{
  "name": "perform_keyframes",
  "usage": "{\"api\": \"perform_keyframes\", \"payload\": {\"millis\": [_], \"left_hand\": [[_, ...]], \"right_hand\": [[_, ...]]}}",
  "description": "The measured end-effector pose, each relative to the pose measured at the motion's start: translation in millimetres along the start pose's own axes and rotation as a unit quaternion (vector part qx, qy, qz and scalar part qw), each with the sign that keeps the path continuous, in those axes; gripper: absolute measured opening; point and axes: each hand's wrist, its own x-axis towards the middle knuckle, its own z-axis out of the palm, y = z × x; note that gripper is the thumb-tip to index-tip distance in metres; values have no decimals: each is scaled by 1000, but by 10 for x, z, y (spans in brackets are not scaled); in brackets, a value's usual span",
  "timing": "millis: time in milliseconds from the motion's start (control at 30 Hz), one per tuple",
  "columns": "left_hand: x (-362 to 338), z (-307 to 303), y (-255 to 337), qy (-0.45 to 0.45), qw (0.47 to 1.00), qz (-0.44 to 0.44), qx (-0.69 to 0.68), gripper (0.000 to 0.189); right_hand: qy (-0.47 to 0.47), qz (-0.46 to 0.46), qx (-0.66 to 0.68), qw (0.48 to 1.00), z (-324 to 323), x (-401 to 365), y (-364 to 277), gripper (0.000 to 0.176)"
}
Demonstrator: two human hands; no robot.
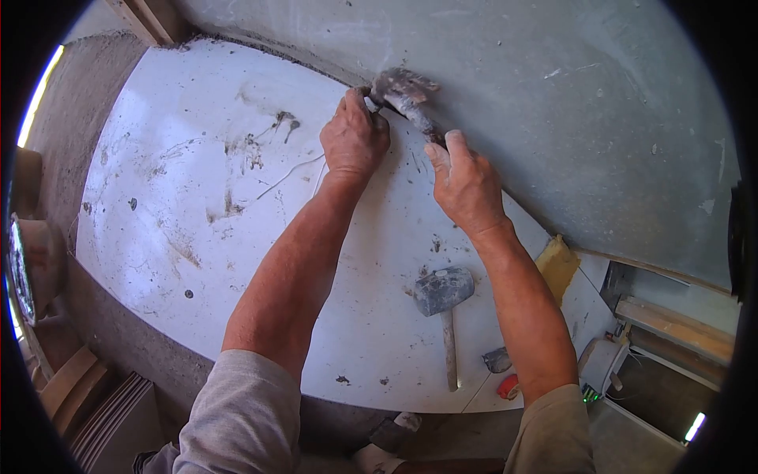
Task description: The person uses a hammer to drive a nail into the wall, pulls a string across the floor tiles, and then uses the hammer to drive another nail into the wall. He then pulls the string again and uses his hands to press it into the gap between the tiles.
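My right hand (467,180) is closed round the handle of a trowel (407,99) crusted with mortar, its blade near the foot of the grey wall. Beside the blade, my left hand (355,136) is closed, fingertips pinched at the wall edge of the white slab (237,182); what they hold is too small to make out. A thin white string (290,175) runs over the slab just below my left hand. Dark smears and crumbs mark the slab's surface.
A mallet (444,294) lies on the slab between my forearms. A yellow sponge (557,268) is beyond my right forearm, near a red object (508,386). The grey wall (584,118) borders the slab. Stacked tiles (118,419) stand at lower left.
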Motion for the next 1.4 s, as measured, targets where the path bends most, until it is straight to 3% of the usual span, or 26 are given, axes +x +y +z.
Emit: {"api": "perform_keyframes", "payload": {"millis": [800,1400], "left_hand": [[-11,-1,4,2,1000,3,-1,32],[-10,-11,27,10,1000,7,2,34]], "right_hand": [[48,-33,12,998,142,-65,64,25],[18,-25,-9,999,92,-42,48,25]]}}
